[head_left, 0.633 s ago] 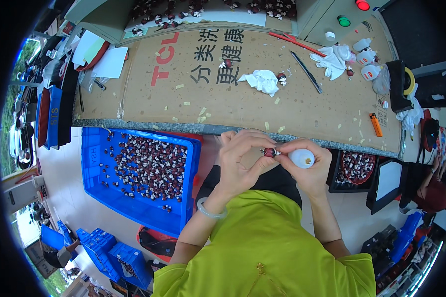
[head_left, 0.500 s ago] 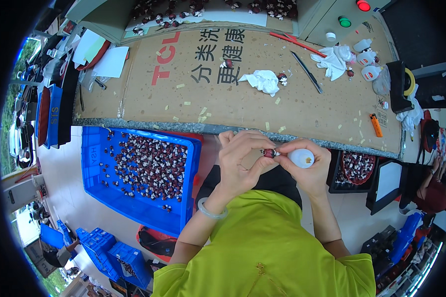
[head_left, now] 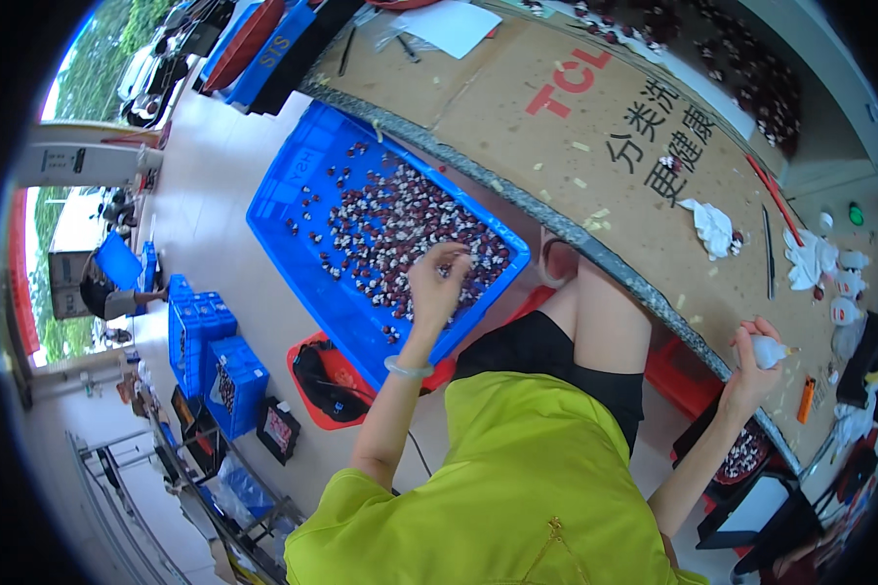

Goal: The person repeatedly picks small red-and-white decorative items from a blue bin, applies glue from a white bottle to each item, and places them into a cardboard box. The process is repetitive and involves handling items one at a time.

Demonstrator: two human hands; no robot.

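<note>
The large blue bin [head_left: 275, 203] stands beside the table [head_left: 507, 122], and many small dark red and white pieces [head_left: 390, 219] lie in it, dense in the middle and more scattered toward its left end. The left hand [head_left: 446, 276] is above the right part of this bin. Its thumb and fingers are bent toward each other, but I cannot tell if a piece is pinched between them. A pale bracelet [head_left: 408, 368] is around the left wrist, just outside the bin's near side.

The right hand [head_left: 754, 361] is well to the right of the bin, at the near edge of the table. Its fingers are closed around a small white bottle [head_left: 770, 352], and the thin tip of the bottle points away from the bin.

On the table, also to the right of the bin, there are a crumpled white tissue [head_left: 712, 230], a red pen [head_left: 777, 202], a dark pen [head_left: 769, 253] and an orange object [head_left: 807, 400]. Close below the bin is a red stool [head_left: 334, 421] with a black bag [head_left: 324, 380] on it.
</note>
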